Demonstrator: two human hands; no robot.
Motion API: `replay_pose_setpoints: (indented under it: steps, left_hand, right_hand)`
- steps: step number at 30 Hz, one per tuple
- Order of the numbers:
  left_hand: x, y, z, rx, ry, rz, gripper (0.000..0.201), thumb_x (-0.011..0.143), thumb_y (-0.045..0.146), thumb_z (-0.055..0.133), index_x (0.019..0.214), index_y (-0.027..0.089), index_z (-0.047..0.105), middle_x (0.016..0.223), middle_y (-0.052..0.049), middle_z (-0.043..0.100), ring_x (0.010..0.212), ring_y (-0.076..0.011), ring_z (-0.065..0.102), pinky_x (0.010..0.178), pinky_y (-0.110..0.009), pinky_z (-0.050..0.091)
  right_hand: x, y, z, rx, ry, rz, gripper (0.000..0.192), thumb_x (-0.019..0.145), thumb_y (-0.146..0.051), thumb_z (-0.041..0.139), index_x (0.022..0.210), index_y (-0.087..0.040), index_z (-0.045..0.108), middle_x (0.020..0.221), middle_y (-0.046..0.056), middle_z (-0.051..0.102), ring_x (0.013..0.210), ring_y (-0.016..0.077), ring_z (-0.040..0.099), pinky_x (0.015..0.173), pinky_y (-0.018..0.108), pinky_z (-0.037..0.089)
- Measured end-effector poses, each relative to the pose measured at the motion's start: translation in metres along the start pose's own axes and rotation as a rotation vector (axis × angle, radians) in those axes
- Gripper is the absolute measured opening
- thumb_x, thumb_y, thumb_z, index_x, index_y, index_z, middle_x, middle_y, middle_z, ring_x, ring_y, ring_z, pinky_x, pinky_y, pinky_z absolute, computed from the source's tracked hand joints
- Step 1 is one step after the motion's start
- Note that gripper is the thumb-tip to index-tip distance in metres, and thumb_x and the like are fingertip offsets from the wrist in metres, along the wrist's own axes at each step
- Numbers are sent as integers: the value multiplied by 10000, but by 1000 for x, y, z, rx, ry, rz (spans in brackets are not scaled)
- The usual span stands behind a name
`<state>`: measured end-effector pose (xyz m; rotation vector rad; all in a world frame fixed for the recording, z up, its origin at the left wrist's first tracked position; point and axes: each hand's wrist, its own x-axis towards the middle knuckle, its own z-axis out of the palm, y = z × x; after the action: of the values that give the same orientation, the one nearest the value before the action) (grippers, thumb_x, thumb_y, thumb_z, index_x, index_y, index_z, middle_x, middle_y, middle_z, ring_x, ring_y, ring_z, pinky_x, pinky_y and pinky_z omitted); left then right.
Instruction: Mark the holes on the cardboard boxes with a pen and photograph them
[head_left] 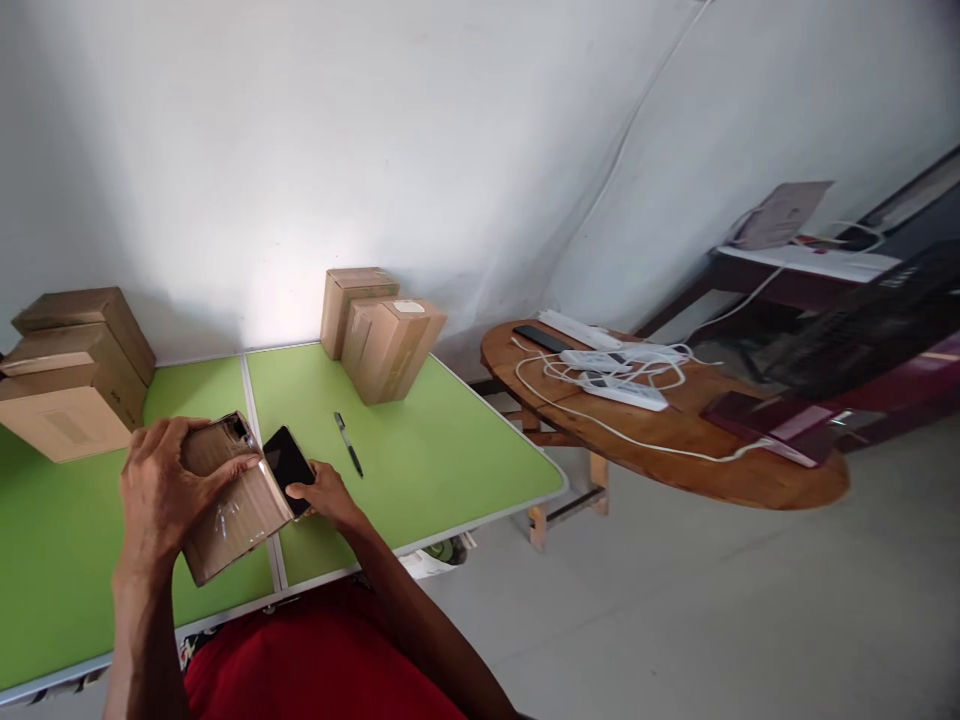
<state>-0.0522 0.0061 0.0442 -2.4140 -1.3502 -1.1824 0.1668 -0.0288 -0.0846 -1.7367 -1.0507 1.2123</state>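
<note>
My left hand (169, 485) grips a brown cardboard box (236, 510) from its left side, thumb laid across the upper face. Clear tape glints on the box, and a dark gap shows at its far corner. In my right hand (330, 495) is a smartphone (287, 462) with a dark screen, held by its near end with the thumb on top. The phone lies close against the right side of the box; whether they touch I cannot tell. A pen (349, 445) rests on the green table (465, 460) to the right of the phone.
Several cardboard boxes (75, 385) stand at the table's left, and more boxes (394, 350) stand by the wall. A round wooden table (697, 475) on the right bears white power strips (622, 390) with tangled cables. A black fan-like object (870, 320) is beyond it.
</note>
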Motion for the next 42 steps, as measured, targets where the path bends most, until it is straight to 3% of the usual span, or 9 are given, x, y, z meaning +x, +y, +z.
replay_pose_setpoints:
  steps: [5,8,11,14,19,23,29,37,42]
  left_hand:
    - [-2,4,-1,0,1,-4,810,864,977,618,1105,219,773,1024,-127,756,998,-357,674,840,-447,519]
    - [-2,7,-3,0,-2,-18,636,935,830,677,1099,224,779,1035,-117,764,1011,-348,673,843,-434,512]
    - [-2,8,-6,-17,-10,-12,378,1018,554,618,1097,222,781,1058,-108,776,994,-324,671,884,-434,516]
    - [-2,7,-9,-57,-25,-18,320,1027,377,510,1114,227,779,1048,-101,771,973,-309,658,900,-437,513]
    - [-2,6,-12,-100,-23,-70,244,1034,381,479,915,258,654,957,-97,728,914,-299,608,790,-415,459]
    - [-2,5,-11,-129,-8,-74,337,1063,443,451,774,274,496,827,-75,636,809,-272,536,736,-400,413]
    - [-3,3,-11,-131,-18,-53,350,1087,453,422,885,259,633,952,-109,728,879,-300,577,765,-425,438]
    - [-3,5,-15,-99,-33,-53,353,1098,393,427,1033,255,745,1048,-115,776,945,-316,633,828,-452,479]
    - [1,8,-17,-81,-38,-52,365,1090,389,433,1053,268,775,1049,-91,789,994,-311,662,896,-451,511]
  right_hand:
    - [-36,1,-25,508,-150,-127,542,809,-551,883,1143,-208,631,1033,67,809,844,253,830,758,396,704]
    - [-66,-16,-42,845,-252,-258,642,794,-537,990,1247,-239,645,1152,82,818,893,264,849,794,423,715]
    - [-95,-45,-46,878,-363,-309,608,847,-488,994,1295,-265,648,1165,68,827,910,263,855,773,404,710]
    - [-113,-70,-32,893,-492,-343,609,828,-506,1010,1262,-267,656,1094,45,827,882,274,855,762,420,713]
    - [-118,-86,-3,902,-612,-329,687,738,-463,1064,1259,-279,656,937,-16,805,773,245,830,713,384,697]
    - [-117,-82,1,890,-664,-317,684,757,-395,1051,1311,-288,664,852,-52,777,706,208,791,692,337,664]
    - [-115,-78,-4,917,-618,-277,693,659,-336,1096,1233,-262,716,969,-31,778,753,168,755,698,288,654]
    - [-116,-71,-15,929,-646,-325,642,763,-366,1047,1297,-275,702,951,-17,800,763,209,812,717,323,678]
    - [-107,-55,-34,905,-481,-299,702,740,-525,1042,1290,-267,690,957,15,808,758,251,816,675,368,682]
